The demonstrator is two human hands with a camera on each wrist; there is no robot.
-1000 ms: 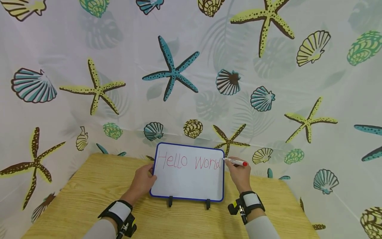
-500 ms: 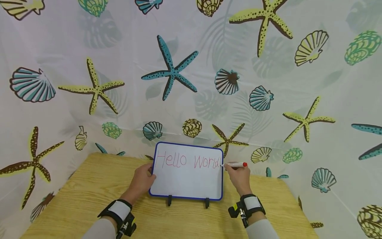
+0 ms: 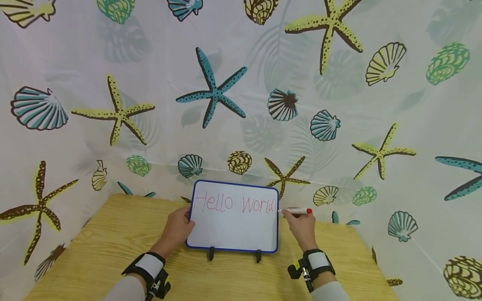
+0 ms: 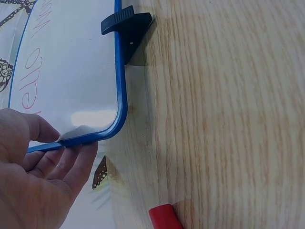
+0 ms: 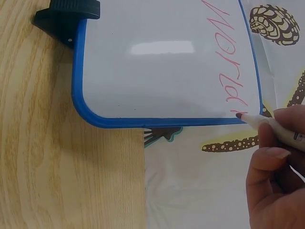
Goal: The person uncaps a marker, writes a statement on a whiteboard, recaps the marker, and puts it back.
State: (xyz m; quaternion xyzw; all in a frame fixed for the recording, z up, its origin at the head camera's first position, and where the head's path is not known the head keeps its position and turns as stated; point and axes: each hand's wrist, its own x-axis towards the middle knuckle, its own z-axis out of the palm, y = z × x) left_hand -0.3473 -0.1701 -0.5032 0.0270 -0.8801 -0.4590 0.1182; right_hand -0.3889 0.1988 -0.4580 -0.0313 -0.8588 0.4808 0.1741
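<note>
A small whiteboard (image 3: 231, 230) with a blue frame stands tilted back on black feet, bearing the red handwriting "Hello World" (image 3: 235, 203) and a short upright stroke after it. My left hand (image 3: 178, 228) grips its left edge, thumb on the front and fingers behind. In my right hand (image 3: 301, 225) is a white marker (image 3: 295, 211) with a red end, pinched between thumb and fingers. The marker's dark tip (image 5: 239, 115) is at the board's right edge, just below the stroke; whether it touches is hard to tell.
The board's black feet (image 3: 258, 256) rest on a wood-grain table (image 3: 124, 242). Behind hangs a white cloth (image 3: 162, 138) printed with starfish and shells. A red cylindrical piece (image 4: 165, 218) shows at the bottom of the left wrist view.
The marker has moved down along the board's right edge, and a short red stroke now stands after "World". My left hand keeps its grip. The head view has shifted slightly.
</note>
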